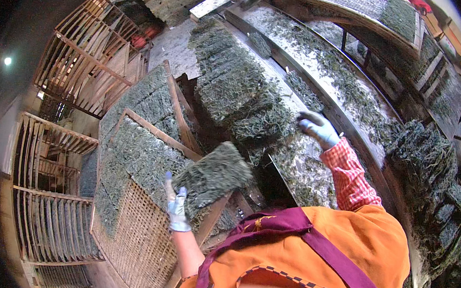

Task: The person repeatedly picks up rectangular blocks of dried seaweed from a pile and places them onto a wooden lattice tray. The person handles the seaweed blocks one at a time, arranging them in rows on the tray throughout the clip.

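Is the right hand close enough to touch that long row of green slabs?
Probably yes: the right hand is beside the near end of the long row of green slabs, with nothing visible blocking the way.

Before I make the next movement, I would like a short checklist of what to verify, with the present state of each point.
1. Gloves on the left hand and the right hand: ok, both are gloved.
2. Left hand's grip on the dark green block: cannot tell; the block is blurred.
3. Right hand free: ok, no block is visible in it.
4. Bare space on the woven tray: ok, its lower part shows open weave.
5. Whole tray bare: not ok, green material covers the upper part.
6. More material in front: ok, an overlapping green row lies ahead.
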Action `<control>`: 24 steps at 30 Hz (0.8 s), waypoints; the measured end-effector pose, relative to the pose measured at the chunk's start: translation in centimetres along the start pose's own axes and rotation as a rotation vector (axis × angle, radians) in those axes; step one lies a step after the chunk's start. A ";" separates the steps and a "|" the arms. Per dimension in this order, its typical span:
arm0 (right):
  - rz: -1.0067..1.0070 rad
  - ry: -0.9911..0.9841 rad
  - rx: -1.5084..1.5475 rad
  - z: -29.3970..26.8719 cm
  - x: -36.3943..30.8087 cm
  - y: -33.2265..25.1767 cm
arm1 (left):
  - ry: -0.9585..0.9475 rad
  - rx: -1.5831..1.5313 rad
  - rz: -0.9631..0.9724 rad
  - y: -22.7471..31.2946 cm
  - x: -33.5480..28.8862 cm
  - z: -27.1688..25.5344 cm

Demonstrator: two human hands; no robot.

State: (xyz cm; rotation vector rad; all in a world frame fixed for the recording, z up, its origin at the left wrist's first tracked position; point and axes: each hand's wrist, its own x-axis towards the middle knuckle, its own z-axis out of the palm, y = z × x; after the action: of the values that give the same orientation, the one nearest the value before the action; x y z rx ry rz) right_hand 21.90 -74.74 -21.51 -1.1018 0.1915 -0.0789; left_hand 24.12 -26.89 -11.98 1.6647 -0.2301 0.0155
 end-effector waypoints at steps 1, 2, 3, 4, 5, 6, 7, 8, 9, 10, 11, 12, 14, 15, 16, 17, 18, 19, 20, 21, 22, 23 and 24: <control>0.043 -0.203 0.068 2.3 -1.2 -0.2 | -0.087 -0.003 0.013 0.3 0.6 1.1; 0.154 -0.350 -0.033 4.0 -2.1 -0.8 | -0.162 -0.185 -0.065 0.7 0.3 2.3; 0.174 -0.482 -0.034 6.0 -2.9 -0.8 | -0.217 -0.221 -0.066 0.9 0.9 3.7; 0.231 -0.542 -0.124 7.4 -3.3 -1.0 | -0.237 -0.192 -0.087 1.4 1.0 4.6; 0.273 -0.558 -0.080 8.6 -3.7 -0.9 | -0.295 -0.211 -0.126 1.7 1.3 5.5; 0.321 -0.534 -0.015 9.6 -3.9 -0.7 | -0.324 -0.269 -0.159 2.1 1.2 6.1; 0.376 -0.506 0.039 10.4 -3.8 -0.4 | -0.294 -0.262 -0.153 2.4 1.3 6.4; 0.335 -0.420 -0.004 10.8 -3.9 0.1 | -0.268 -0.273 -0.162 2.6 1.3 6.6; 0.284 -0.457 0.043 11.1 -3.9 0.6 | -0.260 -0.328 -0.160 2.8 1.2 6.5; 0.252 -0.458 0.063 11.4 -3.8 1.1 | -0.204 -0.219 -0.164 2.8 1.2 6.3; 0.221 -0.464 0.090 11.5 -3.8 1.6 | -0.188 -0.218 -0.185 2.7 1.1 6.0; 0.217 -0.425 0.021 11.7 -3.6 2.0 | -0.173 -0.217 -0.205 2.5 1.0 5.6; 0.185 -0.465 0.031 12.1 -3.2 2.5 | -0.136 -0.185 -0.247 1.8 0.7 4.9; 0.186 -0.480 0.025 12.3 -2.9 2.6 | -0.139 -0.104 -0.144 1.3 0.6 4.7; 0.186 -0.503 0.044 12.3 -2.7 2.6 | -0.141 -0.138 -0.181 0.9 0.4 4.3; 0.218 -0.519 0.124 12.5 -2.4 2.5 | -0.094 -0.160 -0.269 0.5 0.1 4.0; 0.256 -0.475 0.106 12.5 -2.2 2.2 | -0.119 -0.132 -0.154 0.1 0.0 3.9; 0.303 -0.426 0.091 12.6 -2.0 2.0 | -0.093 -0.091 -0.090 -0.2 -0.1 3.7; 0.342 -0.430 0.134 12.7 -1.9 1.8 | -0.056 -0.089 -0.047 -0.4 -0.1 3.6; 0.314 -0.458 0.121 12.7 -1.8 1.6 | -0.020 -0.087 -0.004 -0.6 -0.1 3.5; 0.293 -0.462 0.114 12.8 -1.8 1.4 | -0.045 -0.134 -0.057 -0.7 0.0 3.4; 0.262 -0.489 0.127 12.9 -1.8 1.4 | -0.068 -0.181 -0.112 -0.7 0.1 3.3; 0.266 -0.457 0.050 12.9 -1.8 1.3 | -0.068 -0.198 -0.129 -0.7 0.2 3.2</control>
State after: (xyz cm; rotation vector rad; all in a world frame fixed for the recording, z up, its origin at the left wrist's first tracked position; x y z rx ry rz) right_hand 22.54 -62.54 -16.84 -1.0086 -0.0756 0.4016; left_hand 24.02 -30.06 -13.01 1.4812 -0.1693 -0.1569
